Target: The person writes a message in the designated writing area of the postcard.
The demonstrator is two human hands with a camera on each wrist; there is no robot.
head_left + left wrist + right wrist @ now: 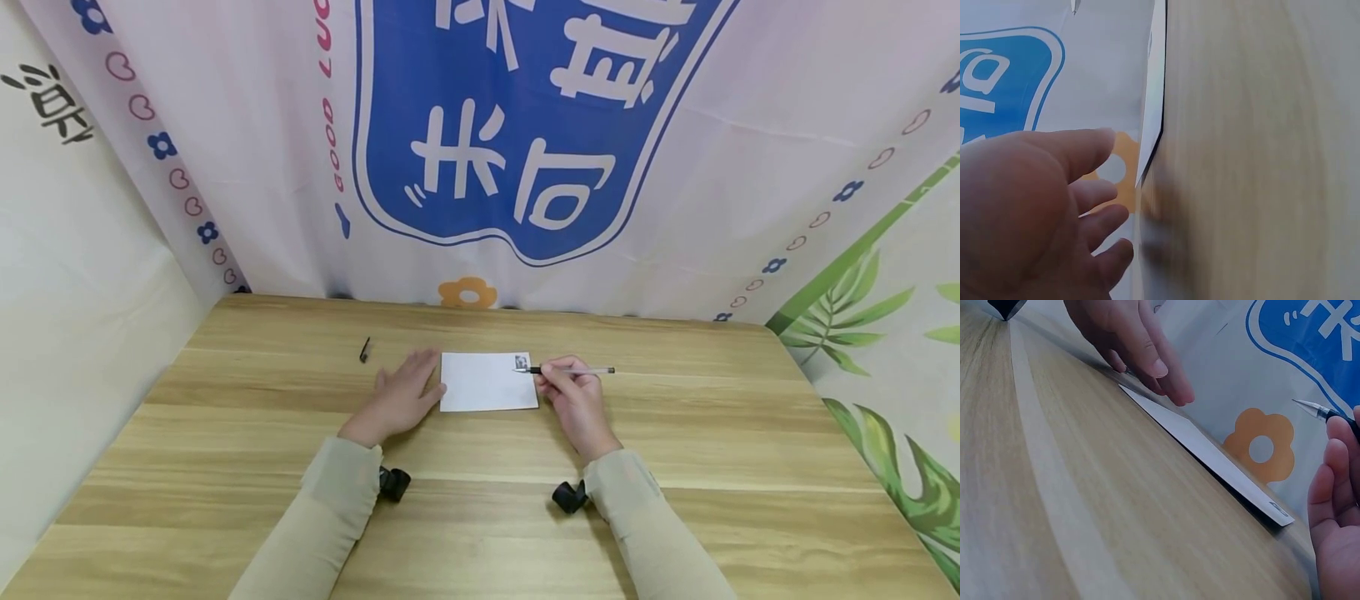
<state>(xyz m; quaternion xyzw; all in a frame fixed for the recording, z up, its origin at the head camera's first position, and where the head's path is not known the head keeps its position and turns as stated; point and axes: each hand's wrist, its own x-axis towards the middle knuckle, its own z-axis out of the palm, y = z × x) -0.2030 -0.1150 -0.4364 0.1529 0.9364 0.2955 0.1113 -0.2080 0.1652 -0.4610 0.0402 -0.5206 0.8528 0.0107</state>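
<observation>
A white card (487, 383) lies on the wooden table, with a small dark printed square (521, 362) in its upper right corner. Beside the card's left edge is my left hand (401, 393), fingers extended and the thumb near that edge. My right hand (577, 400) pinches a clear-barrelled pen (581, 371) at its black grip, to the right of the card. The bare pen tip (1313, 409) points left and stands above the card in the right wrist view. Left of the card lies a black pen cap (365, 350).
Behind the wooden table (480, 533) hangs a printed cloth (285, 225) with a blue sign and flowers. Black wrist cameras, left (393, 483) and right (570, 497), sit at the sleeve cuffs. A leaf-patterned cloth (847, 308) borders the right side.
</observation>
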